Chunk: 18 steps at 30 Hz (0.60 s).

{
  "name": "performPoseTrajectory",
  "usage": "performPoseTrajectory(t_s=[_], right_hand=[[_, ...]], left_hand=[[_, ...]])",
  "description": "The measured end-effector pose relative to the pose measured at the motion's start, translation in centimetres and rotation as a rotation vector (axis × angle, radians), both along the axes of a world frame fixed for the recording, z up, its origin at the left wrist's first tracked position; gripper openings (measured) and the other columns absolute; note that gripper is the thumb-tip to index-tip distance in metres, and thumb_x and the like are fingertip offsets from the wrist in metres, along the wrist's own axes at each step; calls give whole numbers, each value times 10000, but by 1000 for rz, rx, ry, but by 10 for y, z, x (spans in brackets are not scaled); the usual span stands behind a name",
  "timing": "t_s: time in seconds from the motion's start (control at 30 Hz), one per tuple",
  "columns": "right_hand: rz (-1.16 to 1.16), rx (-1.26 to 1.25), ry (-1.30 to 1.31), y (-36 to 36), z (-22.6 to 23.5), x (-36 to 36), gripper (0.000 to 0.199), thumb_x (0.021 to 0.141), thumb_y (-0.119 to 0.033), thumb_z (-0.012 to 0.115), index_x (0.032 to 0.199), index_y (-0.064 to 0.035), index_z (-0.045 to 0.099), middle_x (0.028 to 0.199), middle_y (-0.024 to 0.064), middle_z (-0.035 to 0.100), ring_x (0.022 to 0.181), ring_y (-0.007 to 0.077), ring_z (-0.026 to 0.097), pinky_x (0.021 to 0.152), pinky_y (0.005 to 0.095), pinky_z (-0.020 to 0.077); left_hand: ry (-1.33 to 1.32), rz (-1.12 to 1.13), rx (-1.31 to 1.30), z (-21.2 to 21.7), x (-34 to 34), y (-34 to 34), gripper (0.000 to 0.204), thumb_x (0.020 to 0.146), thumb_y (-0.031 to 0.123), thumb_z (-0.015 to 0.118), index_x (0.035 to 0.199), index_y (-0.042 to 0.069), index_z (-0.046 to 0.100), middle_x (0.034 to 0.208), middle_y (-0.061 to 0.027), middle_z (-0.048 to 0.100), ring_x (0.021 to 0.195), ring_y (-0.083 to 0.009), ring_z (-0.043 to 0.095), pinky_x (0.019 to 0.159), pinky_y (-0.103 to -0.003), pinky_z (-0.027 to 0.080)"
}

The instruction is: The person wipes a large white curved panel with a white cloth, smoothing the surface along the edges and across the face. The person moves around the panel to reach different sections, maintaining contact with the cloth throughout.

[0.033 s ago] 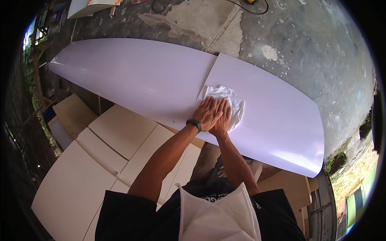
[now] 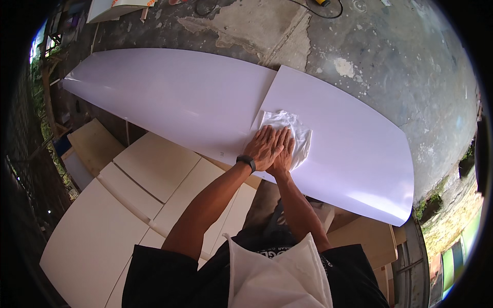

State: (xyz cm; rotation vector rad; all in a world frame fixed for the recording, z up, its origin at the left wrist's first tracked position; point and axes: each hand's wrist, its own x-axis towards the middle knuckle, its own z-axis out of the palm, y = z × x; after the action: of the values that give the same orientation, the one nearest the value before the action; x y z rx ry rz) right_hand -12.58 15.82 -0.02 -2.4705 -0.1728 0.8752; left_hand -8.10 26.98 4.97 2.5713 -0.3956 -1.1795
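A crumpled white cloth [image 2: 300,134] lies on a long sheet-covered surface of pale lilac-white. My left hand [image 2: 262,149], with a black band on its wrist, rests flat on the cloth's near left part, fingers stretched forward. Close beside it, my right hand [image 2: 283,153] also lies flat on the cloth, and the two hands touch along their thumb sides. Under them, the right-hand glossy sheet [image 2: 354,138] meets the left-hand sheet [image 2: 169,87] at a straight seam, just left of the cloth. Part of the cloth is hidden beneath my palms.
Several cream-coloured panels [image 2: 149,169] lie at the near left, below the sheet's edge. A brown board [image 2: 362,238] is at the near right. Beyond the sheets stretches a stained concrete floor [image 2: 400,66] with a dark cable [image 2: 336,15] and a white box [image 2: 110,10].
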Motion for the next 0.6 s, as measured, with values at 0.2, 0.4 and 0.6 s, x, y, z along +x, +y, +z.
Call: performPoseTrajectory(t_s=[0.2,0.4,0.6], right_hand=[[-88,-26,-93,30,-4,-16,852,1003,-424,528,1621,58,194,1688,324,131,1590,478,59,1268,614,41],[-8,-57,148,35,-12,-2,915,1014,-482,538,1662,-18,89,1718,295,2,1598,464,-32,1264,616,-7],[-4,20,144,27,-59,-11,1003,975,-521,609,1677,-85,40,1720,281,-43,1597,456,-66,1268,605,-15]], left_hand=[[12,218,1,44,-14,20,761,1109,530,262,1576,-71,292,1588,-313,384,1501,-441,346,1261,-497,268],[-36,-11,5,35,9,21,626,1105,454,329,1568,34,369,1543,-270,461,1422,-431,450,1194,-498,374],[58,-33,48,11,18,20,620,1026,218,465,1628,212,319,1676,-196,317,1353,-447,528,1095,-561,476]])
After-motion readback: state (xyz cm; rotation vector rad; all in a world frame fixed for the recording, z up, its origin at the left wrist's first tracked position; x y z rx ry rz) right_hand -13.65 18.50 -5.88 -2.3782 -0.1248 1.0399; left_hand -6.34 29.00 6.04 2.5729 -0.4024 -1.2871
